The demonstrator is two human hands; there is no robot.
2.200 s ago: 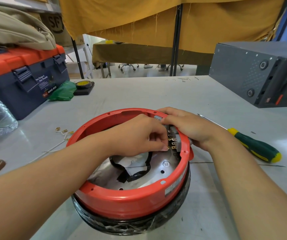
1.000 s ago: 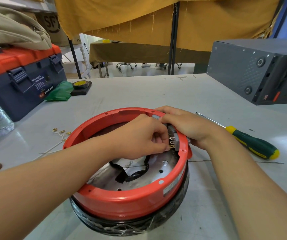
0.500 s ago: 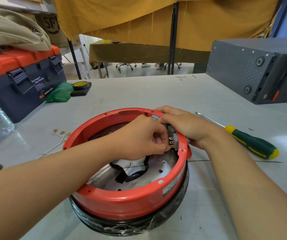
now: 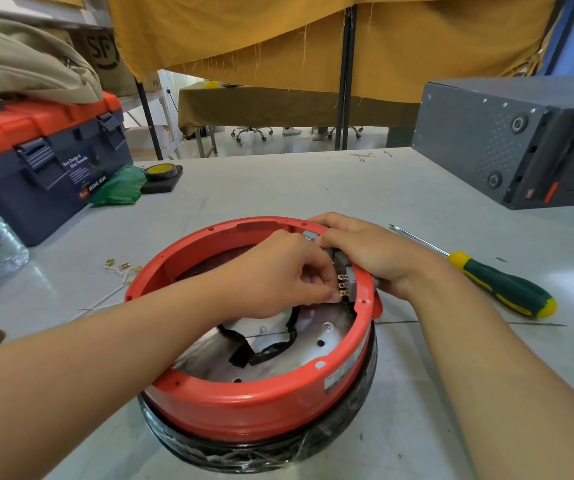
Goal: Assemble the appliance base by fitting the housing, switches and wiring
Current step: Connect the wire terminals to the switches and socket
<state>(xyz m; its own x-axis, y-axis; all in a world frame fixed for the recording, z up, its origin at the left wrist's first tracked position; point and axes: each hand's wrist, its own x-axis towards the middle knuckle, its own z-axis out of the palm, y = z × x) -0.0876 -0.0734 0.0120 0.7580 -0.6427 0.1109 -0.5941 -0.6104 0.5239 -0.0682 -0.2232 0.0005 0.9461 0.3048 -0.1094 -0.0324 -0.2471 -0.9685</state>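
**Q:** Going from the left of the frame to the right, what is there?

**A:** At the left edge lies a blue toolbox with an orange lid (image 4: 46, 157). In the lower centre the red ring housing (image 4: 244, 403) sits on the grey table (image 4: 278, 188). The left hand (image 4: 278, 278) reaches across inside the ring. Its fingertips (image 4: 330, 295) are curled narrowly, pinching at the switch block (image 4: 342, 277) with brass terminals.

**Q:** Where does that block lie?

**A:** It is mounted against the ring's inner wall, right of centre. Its long axis runs along the wall, from the upper part of the frame toward the lower.

**Q:** And the right hand?

**A:** The right hand (image 4: 368, 252) is draped over the rim from outside, fingers curled onto the block's top, steadying it. Both hands touch it, and the left fingertips meet it from the left.

**Q:** Anything else?

**A:** A black wire loop (image 4: 261, 348) lies on the metal floor below the hands. A green-handled screwdriver (image 4: 500, 287) lies right of the housing.
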